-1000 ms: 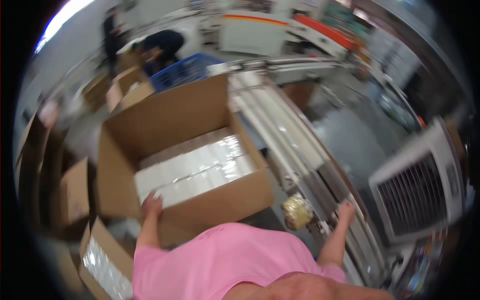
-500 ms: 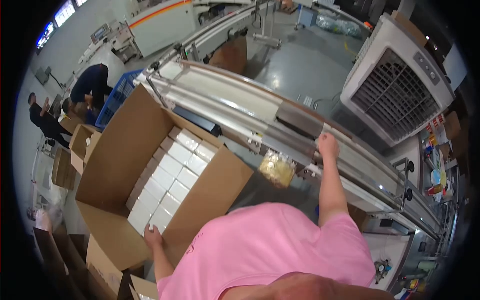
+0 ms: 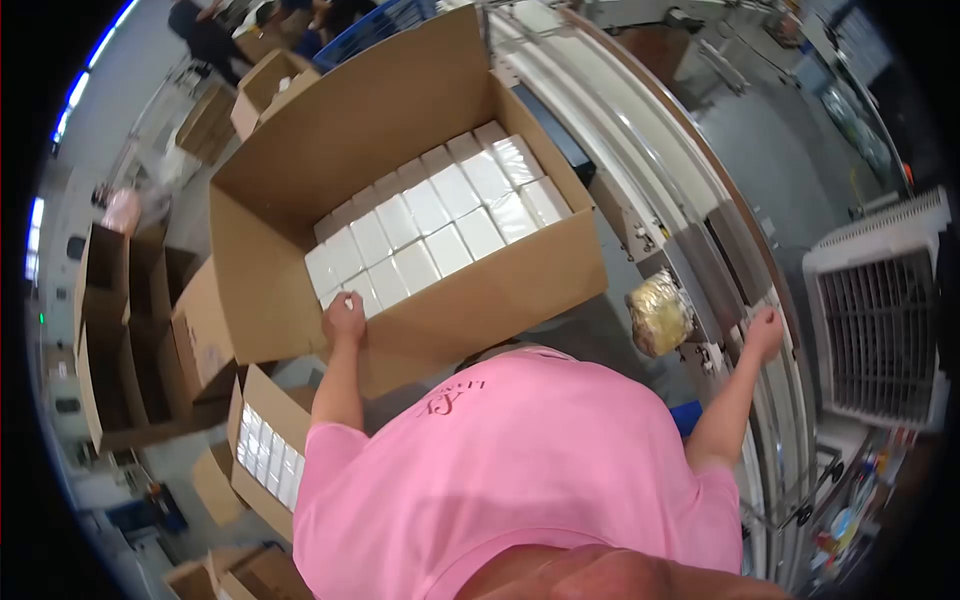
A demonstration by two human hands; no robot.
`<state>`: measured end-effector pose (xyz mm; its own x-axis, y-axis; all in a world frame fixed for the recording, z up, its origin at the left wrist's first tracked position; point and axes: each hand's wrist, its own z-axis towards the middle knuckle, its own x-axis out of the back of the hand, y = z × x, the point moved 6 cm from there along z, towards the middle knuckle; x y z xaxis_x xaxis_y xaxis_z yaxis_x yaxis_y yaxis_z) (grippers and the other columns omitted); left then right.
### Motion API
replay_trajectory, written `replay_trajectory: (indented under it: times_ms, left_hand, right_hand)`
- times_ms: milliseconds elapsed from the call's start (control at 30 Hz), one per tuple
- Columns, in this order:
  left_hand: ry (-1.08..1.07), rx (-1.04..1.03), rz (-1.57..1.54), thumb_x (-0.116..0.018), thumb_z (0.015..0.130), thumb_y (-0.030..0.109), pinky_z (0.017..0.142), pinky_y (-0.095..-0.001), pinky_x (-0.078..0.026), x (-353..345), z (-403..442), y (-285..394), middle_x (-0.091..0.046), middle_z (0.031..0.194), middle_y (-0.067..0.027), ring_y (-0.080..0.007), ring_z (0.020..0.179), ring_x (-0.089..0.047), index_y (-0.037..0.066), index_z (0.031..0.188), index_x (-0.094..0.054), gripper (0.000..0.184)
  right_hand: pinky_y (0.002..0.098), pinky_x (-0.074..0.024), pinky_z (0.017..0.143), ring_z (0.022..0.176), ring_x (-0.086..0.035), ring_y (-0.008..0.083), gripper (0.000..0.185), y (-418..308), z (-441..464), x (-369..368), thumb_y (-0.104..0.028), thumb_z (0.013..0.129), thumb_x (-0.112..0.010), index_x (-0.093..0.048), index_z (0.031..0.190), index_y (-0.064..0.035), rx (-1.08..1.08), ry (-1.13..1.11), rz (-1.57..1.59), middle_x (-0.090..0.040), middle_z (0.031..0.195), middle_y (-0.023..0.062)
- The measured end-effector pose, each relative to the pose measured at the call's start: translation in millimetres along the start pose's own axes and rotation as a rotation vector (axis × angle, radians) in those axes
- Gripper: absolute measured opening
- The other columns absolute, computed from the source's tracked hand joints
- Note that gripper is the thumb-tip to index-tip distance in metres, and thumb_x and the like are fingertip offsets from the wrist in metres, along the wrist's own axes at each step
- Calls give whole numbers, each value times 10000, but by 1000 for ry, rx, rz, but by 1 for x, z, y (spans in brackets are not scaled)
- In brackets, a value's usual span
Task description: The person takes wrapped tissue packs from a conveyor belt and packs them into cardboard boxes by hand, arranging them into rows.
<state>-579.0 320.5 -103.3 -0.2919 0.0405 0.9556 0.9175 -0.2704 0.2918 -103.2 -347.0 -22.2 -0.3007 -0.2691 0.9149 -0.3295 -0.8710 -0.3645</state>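
A large open cardboard box (image 3: 480, 310) stands in front of me, holding rows of white, film-wrapped packs (image 3: 425, 208). My left hand (image 3: 345, 318) is over the box's near left edge, fingers curled beside the nearest packs; whatever it may grip is too small to tell. Out to the right, my right hand (image 3: 766, 334) rests at the conveyor (image 3: 722, 215) with its fingers curled, and what they may hold is hidden. Between the box and the conveyor hangs a yellowish wrapped bundle (image 3: 659, 312).
An air cooler (image 3: 875, 310) stands at the right. Lower left is a smaller box with wrapped packs (image 3: 268, 455), near empty divided cartons (image 3: 130, 365). People (image 3: 205, 35) and a blue crate (image 3: 375, 32) are at the back.
The view has swung and tilted down, so the box appears turned and the cooler lower. My left hand remains at the box edge and my right hand at the conveyor.
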Motion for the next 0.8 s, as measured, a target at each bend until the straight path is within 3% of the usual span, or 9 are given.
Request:
replay_trajectory:
  times_ms: [133,300,433,467,533,600,733,800]
  left_hand:
    - [0,6,-10,-550,835,412,716,-453,-507,6,-4,8,-679,853,-163,-368,821,-640,171,912,-693,291]
    - [10,46,-31,-551,834,413,719,-458,-509,6,-4,4,-680,839,-150,-365,815,-643,186,913,-690,278]
    - [-39,95,-157,-591,808,391,767,-431,-509,5,-6,4,-676,887,-149,-342,863,-637,202,907,-685,233]
    - [-41,64,-211,-604,794,376,792,-422,-505,14,-10,8,-674,914,-142,-335,893,-633,169,910,-687,251]
    - [-8,68,-225,-601,779,387,793,-427,-505,5,-8,0,-675,921,-133,-335,899,-632,138,903,-689,291]
    - [1,72,-213,-561,799,374,775,-447,-498,23,-10,6,-674,868,-141,-334,865,-635,107,845,-673,293]
    - [60,20,-236,-534,809,334,785,-446,-486,25,-12,10,-674,808,-137,-325,825,-637,94,784,-657,271]
    - [118,-3,-255,-533,805,319,805,-430,-479,25,-13,10,-674,795,-127,-318,815,-638,92,773,-657,261]
  right_hand:
    - [393,-507,674,848,-673,252,365,12,4,-9,-397,928,-433,-690,1002,-150,100,49,71,-711,923,25]
    - [341,-515,686,842,-692,196,377,7,3,-13,-386,945,-465,-670,1053,-89,80,-44,140,-711,966,42]
    - [384,-516,744,904,-669,277,342,-34,-3,-48,-338,952,-474,-665,1085,-88,420,-9,169,-693,1023,97]
    - [405,-509,752,936,-643,333,349,-40,9,-69,-332,956,-464,-663,1098,-84,473,-65,187,-689,1000,134]
    - [442,-498,755,929,-624,375,412,-66,12,-85,-382,965,-421,-667,1100,-81,422,-93,-55,-674,1011,163]
    - [457,-489,749,888,-631,382,597,-94,7,-84,-538,953,-314,-667,1109,-82,485,-143,-131,-684,983,157]
    - [469,-494,723,857,-638,383,727,-116,9,-95,-594,948,-241,-686,910,-20,523,-395,-244,-690,824,171]
    - [481,-493,724,858,-639,385,642,-128,14,-104,-541,946,-275,-665,954,-31,552,-415,-294,-686,845,180]
